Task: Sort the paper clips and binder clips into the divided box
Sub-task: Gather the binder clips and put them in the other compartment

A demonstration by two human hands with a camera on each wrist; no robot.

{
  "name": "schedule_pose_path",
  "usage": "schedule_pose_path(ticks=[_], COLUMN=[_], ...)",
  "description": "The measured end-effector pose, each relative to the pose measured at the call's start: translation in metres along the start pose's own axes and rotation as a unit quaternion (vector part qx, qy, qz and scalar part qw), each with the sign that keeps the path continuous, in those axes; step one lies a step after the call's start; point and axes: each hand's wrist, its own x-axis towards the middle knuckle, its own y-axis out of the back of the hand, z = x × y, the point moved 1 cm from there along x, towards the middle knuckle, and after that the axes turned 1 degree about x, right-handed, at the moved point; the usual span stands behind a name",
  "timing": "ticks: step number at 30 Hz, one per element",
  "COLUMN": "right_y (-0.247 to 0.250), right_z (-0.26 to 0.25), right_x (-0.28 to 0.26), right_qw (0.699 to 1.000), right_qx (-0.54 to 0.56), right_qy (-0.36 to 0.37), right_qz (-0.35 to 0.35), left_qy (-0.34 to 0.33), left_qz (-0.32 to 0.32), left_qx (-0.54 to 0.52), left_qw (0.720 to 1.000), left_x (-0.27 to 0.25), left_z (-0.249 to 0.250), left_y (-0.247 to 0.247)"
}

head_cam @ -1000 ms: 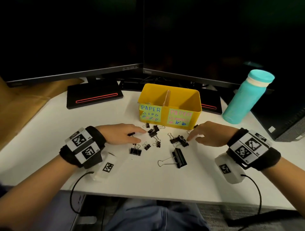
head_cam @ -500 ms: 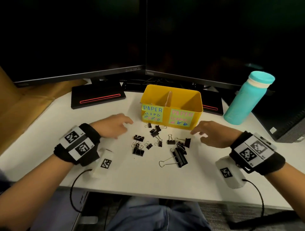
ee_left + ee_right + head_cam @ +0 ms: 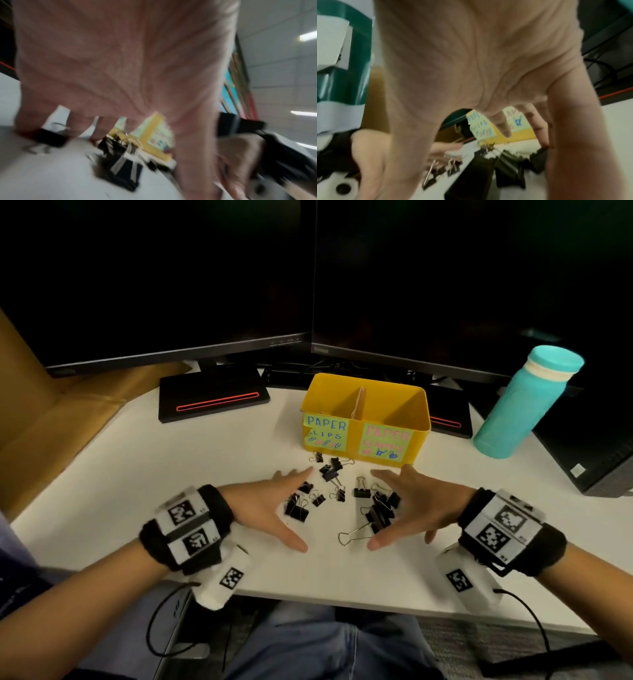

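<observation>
Both hands lie spread on the table [image 3: 171,474], left hand [image 3: 270,505] and right hand [image 3: 414,505] flanking the scattered binder clips [image 3: 342,494], fingers straight and holding nothing. Just beyond stands the divided box [image 3: 418,436]. Raking inward may tangle the wire handles, flick small clips away, or send a mixed heap into one compartment.

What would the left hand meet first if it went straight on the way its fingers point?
Most likely the small binder clips just past the left hand's fingers, with the yellow box behind them. The hand's height over the table is unclear.
</observation>
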Motion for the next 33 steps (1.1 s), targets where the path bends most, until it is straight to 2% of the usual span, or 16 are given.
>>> schedule_pose_path(ticks=[3, 6, 9, 12, 16, 19, 23, 27, 30, 33], right_y=[-0.011, -0.009, -0.001, 0.001, 0.001, 0.006, 0.046, 0.096, 0.107, 0.106], right_z=[-0.008, -0.006, 0.002, 0.008, 0.009, 0.008, 0.005, 0.011, 0.022, 0.026], right_x=[0.014, 0.024, 0.027, 0.028, 0.027, 0.018, 0.003, 0.012, 0.032, 0.038], right_qw=[0.999, 0.999, 0.997, 0.993, 0.987, 0.985, 0.96, 0.918, 0.931, 0.928], right_qx=[-0.036, 0.004, 0.058, 0.077, -0.03, 0.017, 0.083, 0.156, 0.2, 0.235], right_qy=[0.007, 0.006, 0.015, 0.038, 0.047, 0.076, 0.123, 0.077, 0.006, -0.013], right_qz=[0.039, 0.042, 0.039, 0.086, 0.148, 0.151, 0.237, 0.357, 0.306, 0.288], left_qy=[-0.014, -0.012, -0.018, -0.048, -0.057, -0.038, -0.022, -0.057, -0.115, -0.135], left_qz=[0.033, 0.127, 0.178, 0.215, 0.224, 0.221, 0.201, 0.202, 0.24, 0.319], left_qx=[0.107, 0.189, 0.127, 0.104, 0.094, 0.082, 0.058, 0.03, -0.027, -0.097], left_qw=[0.994, 0.974, 0.976, 0.97, 0.968, 0.971, 0.978, 0.977, 0.964, 0.933], left_x=[0.016, 0.025, 0.024, 0.02, 0.02, 0.021, 0.021, 0.024, 0.028, 0.043], left_z=[0.02, 0.023, 0.021, 0.022, 0.019, 0.016, 0.015, 0.033, 0.063, 0.093], left_y=[-0.011, -0.01, -0.004, 0.003, 0.008, 0.016, 0.028, 0.045, 0.067, 0.087])
